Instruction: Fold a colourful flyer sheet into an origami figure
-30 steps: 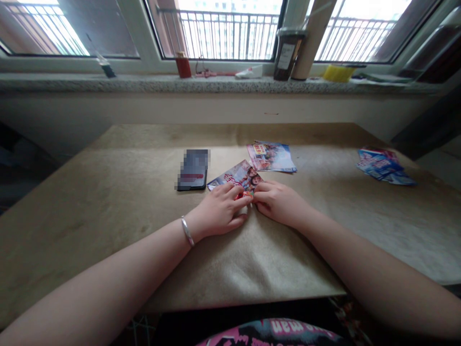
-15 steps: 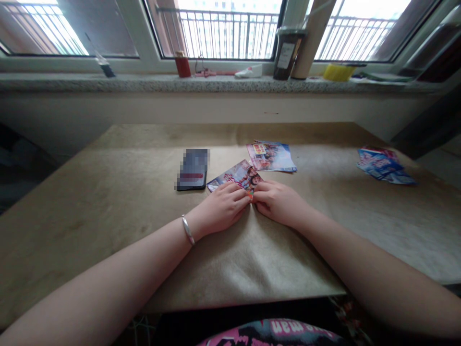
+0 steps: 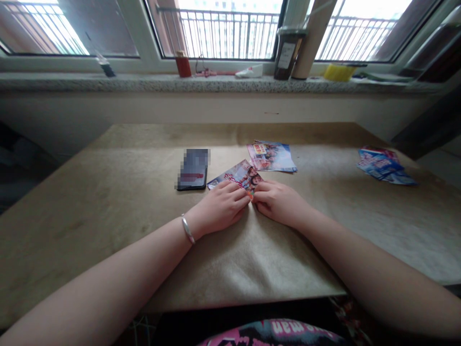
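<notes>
A colourful printed leaflet (image 3: 239,174) lies at an angle on the table between my hands. My left hand (image 3: 226,204), with a silver bangle at the wrist, rests across its lower edge, fingers closed on the paper. Bent fingers of my right hand (image 3: 277,202) pinch its near right corner, close to the left fingertips. The hands cover the near part of the leaflet. Just behind it lies a small pile of similar leaflets (image 3: 275,157). A dark phone (image 3: 193,169), partly pixelated, is left of the leaflet.
Several blue and red leaflets (image 3: 385,166) are fanned out at the table's right side. The brown table (image 3: 108,202) reaches to the wall below a stone windowsill (image 3: 144,85). On the sill stand a red container (image 3: 183,65), a dark box (image 3: 287,55) and a yellow roll (image 3: 339,72).
Both hands stay almost in the same place on the leaflet. The phone and the other leaflets have not visibly moved.
</notes>
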`<state>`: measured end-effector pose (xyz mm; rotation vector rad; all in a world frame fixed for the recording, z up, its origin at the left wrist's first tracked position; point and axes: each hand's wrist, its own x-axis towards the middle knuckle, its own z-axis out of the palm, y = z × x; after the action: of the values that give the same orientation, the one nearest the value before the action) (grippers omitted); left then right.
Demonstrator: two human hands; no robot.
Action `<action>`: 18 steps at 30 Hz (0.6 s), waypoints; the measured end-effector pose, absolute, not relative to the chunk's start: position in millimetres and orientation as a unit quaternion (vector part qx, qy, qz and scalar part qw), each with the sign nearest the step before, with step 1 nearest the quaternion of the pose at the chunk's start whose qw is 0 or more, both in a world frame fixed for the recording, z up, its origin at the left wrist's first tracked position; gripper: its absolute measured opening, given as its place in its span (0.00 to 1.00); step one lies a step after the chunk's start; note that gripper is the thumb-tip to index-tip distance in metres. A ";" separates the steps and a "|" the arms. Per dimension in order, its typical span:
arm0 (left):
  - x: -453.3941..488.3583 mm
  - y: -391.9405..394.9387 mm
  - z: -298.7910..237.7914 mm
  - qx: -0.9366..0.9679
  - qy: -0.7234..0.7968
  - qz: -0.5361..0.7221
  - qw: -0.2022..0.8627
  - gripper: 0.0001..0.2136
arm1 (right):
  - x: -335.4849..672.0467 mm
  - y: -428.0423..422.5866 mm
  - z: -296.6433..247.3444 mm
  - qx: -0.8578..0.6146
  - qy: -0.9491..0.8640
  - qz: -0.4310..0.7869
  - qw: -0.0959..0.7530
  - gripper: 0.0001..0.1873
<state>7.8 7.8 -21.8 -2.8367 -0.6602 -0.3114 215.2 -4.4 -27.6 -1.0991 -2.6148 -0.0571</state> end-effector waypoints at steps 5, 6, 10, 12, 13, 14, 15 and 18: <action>6.3 7.3 -18.7 -0.959 -0.231 -0.112 0.120 0.06 | 216.7 -4.5 -28.1 -0.379 -0.912 -0.024 0.154 0.10; 6.0 7.4 -18.4 -0.958 -0.234 -0.115 0.121 0.05 | 217.0 -4.5 -28.3 -0.378 -0.912 -0.024 0.155 0.10; 4.1 8.6 -17.5 -0.957 -0.227 -0.122 0.131 0.05 | 218.3 -4.2 -29.0 -0.374 -0.912 -0.022 0.168 0.10; 2.6 9.2 -17.0 -0.957 -0.220 -0.126 0.141 0.06 | 218.8 -4.2 -28.7 -0.375 -0.912 -0.021 0.167 0.10; 1.7 9.5 -16.9 -0.957 -0.218 -0.127 0.145 0.06 | 218.9 -4.3 -28.3 -0.376 -0.912 -0.020 0.164 0.10; 0.9 9.8 -16.8 -0.957 -0.216 -0.127 0.147 0.07 | 219.0 -4.5 -27.8 -0.377 -0.912 -0.021 0.161 0.10; 0.0 10.2 -17.0 -0.957 -0.215 -0.126 0.147 0.07 | 219.1 -4.7 -27.3 -0.380 -0.912 -0.021 0.157 0.10; -2.4 11.7 -18.3 -0.961 -0.210 -0.120 0.134 0.08 | 219.0 -5.5 -25.7 -0.385 -0.911 -0.021 0.150 0.09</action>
<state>-2.4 11.7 -18.3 -2.7855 -0.6081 -0.3493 219.0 -5.5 -25.7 -1.1053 -2.6161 -0.0612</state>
